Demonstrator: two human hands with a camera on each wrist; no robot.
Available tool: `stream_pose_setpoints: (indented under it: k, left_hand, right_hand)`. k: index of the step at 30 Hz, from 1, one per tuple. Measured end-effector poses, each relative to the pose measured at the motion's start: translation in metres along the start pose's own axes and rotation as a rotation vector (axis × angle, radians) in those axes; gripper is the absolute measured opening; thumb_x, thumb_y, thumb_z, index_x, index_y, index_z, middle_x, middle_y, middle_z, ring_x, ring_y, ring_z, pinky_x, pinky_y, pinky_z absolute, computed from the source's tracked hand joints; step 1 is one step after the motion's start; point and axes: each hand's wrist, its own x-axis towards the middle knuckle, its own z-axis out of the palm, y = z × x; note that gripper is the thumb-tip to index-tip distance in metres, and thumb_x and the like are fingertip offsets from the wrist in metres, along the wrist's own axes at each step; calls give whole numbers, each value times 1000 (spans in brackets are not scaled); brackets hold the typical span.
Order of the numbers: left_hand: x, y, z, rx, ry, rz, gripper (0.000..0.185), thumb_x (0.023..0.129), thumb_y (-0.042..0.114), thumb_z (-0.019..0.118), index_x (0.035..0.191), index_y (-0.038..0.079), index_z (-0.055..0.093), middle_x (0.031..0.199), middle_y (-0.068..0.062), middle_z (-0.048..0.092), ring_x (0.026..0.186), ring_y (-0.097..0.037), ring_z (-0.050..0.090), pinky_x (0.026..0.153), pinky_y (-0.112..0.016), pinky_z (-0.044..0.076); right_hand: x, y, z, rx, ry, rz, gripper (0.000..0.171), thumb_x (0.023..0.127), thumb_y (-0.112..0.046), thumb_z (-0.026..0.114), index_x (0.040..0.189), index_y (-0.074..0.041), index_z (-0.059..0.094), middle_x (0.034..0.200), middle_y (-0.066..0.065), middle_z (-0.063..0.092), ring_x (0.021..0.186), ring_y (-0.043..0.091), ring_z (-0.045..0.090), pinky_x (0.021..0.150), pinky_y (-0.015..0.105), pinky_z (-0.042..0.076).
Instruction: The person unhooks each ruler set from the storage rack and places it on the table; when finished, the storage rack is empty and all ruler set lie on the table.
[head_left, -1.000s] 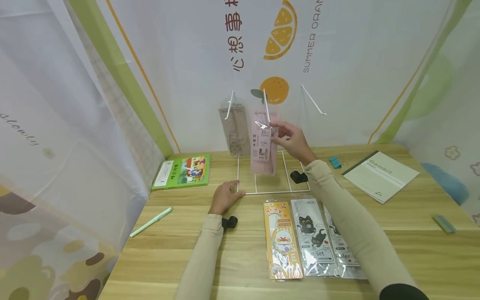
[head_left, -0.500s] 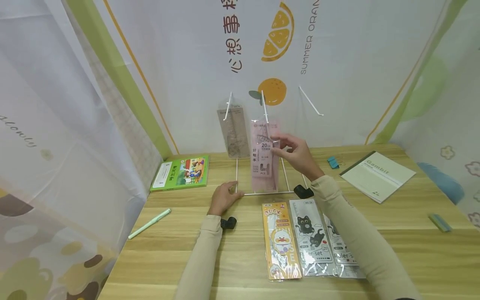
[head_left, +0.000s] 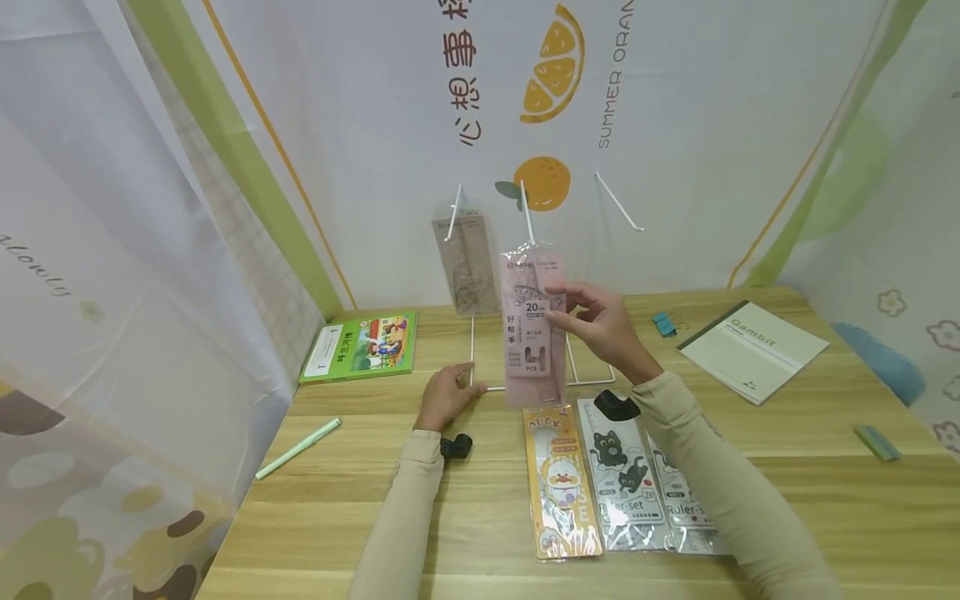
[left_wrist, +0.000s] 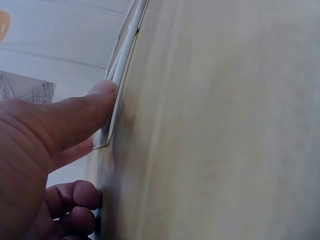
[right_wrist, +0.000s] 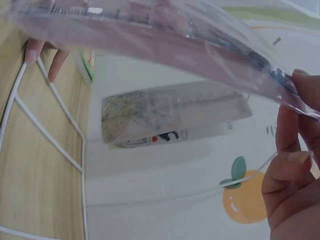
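My right hand [head_left: 603, 329] pinches the right edge of a pink ruler-set packet [head_left: 528, 392] between thumb and forefinger. The packet hangs upright in front of the white wire rack [head_left: 592, 382], its top just below the tip of the middle hook [head_left: 527, 215]. My left hand [head_left: 446, 398] holds the rack's front left base corner; in the left wrist view its thumb [left_wrist: 102, 95] lies on the wire. A grey ruler-set packet [head_left: 471, 271] hangs from the left hook [head_left: 453, 217], also visible in the right wrist view. The right hook [head_left: 619, 200] carries nothing.
An orange duck packet [head_left: 564, 500] and two black-cat ruler sets [head_left: 630, 467] lie in front. A green book [head_left: 360, 346] and a pen [head_left: 298, 448] lie left; a notebook [head_left: 753, 350], binder clip [head_left: 664, 324] and small green block [head_left: 877, 442] right.
My right hand has drawn the pink packet downward and toward me, from beside the middle hook to below its tip. My left hand stays on the rack corner.
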Motion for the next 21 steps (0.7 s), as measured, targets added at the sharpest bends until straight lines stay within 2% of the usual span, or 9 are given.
stream_pose_setpoints:
  k: [3,5,9,11,14,18,21]
  left_hand:
    - [0,0,0,6,5,6,52,89,29,78,132,3,65,125,-23,67,111,-38,63,96,-53,51]
    - [0,0,1,7,4,5,52,89,29,78,132,4,65,127,-23,66,114,-39,63,99,-53,50]
    - [0,-1,1,10,-6,-2,52,89,29,77,132,4,65,132,-23,64,121,-41,60,103,-53,48]
    - [0,-2,2,19,-4,0,52,89,29,78,132,4,65,133,-23,64,123,-41,59,104,-53,47]
    - [1,-2,1,23,-2,1,52,88,30,78,132,4,65,132,-23,64,122,-42,59,103,-53,48]
    - [1,-2,0,4,-4,-5,53,89,30,77,133,4,64,134,-24,63,125,-43,58,106,-54,46]
    - [0,-1,0,2,-10,-6,54,89,31,76,134,4,64,135,-23,62,126,-43,57,107,-55,44]
  right_hand:
    - [0,-8,1,26,-4,-6,35,85,10,72,120,8,65,90,-6,72,77,8,61,56,20,52]
    - [-2,-13,1,40,-6,-9,36,85,13,70,120,10,64,91,-8,71,76,8,61,57,20,53]
    - [-7,-25,4,55,-6,-9,36,84,15,70,119,11,65,85,-1,71,71,8,60,58,21,52]
    - [-12,-30,6,61,-2,20,36,84,13,72,119,11,65,83,4,71,67,8,58,57,19,51]
    - [-21,-33,12,95,-13,150,37,86,7,73,121,10,65,84,7,70,63,8,56,57,18,48]
    - [-41,-29,22,157,-66,430,42,88,-3,75,127,7,62,89,2,70,70,9,63,61,19,51]
    - [-57,-19,31,165,-104,595,44,88,-8,76,128,6,61,82,-2,68,62,4,57,55,17,45]
